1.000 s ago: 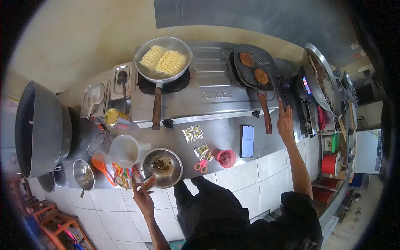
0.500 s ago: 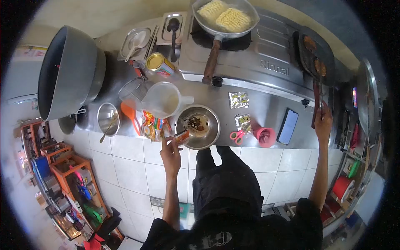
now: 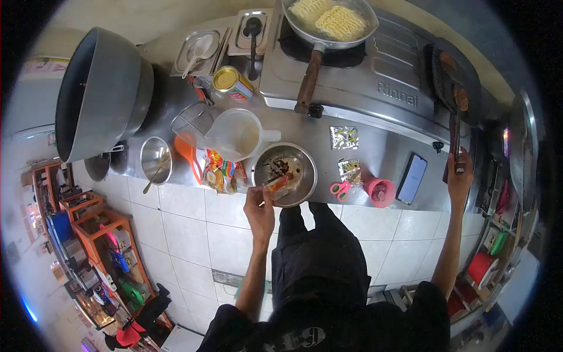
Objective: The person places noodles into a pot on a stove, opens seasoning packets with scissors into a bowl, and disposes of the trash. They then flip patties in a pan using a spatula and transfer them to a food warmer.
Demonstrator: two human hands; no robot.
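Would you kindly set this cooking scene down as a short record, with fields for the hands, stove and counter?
Left hand: holds a sachet over the bowl
Right hand: by the grill pan; exact grip unclear
Stove: pot with noodles; grill pan with two patties
Counter, right of bowl: silver packets, scissors, pink cup, phone
Counter, left of bowl: jug, colourful packet

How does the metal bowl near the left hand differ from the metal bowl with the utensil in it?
The bowl near the left hand looks larger; the bowl with the utensil looks smaller. The larger bowl contains dark sauce; no such sauce shows in the smaller one. A packet is held over the larger bowl, while no hand is at the smaller. Both are round and shiny.
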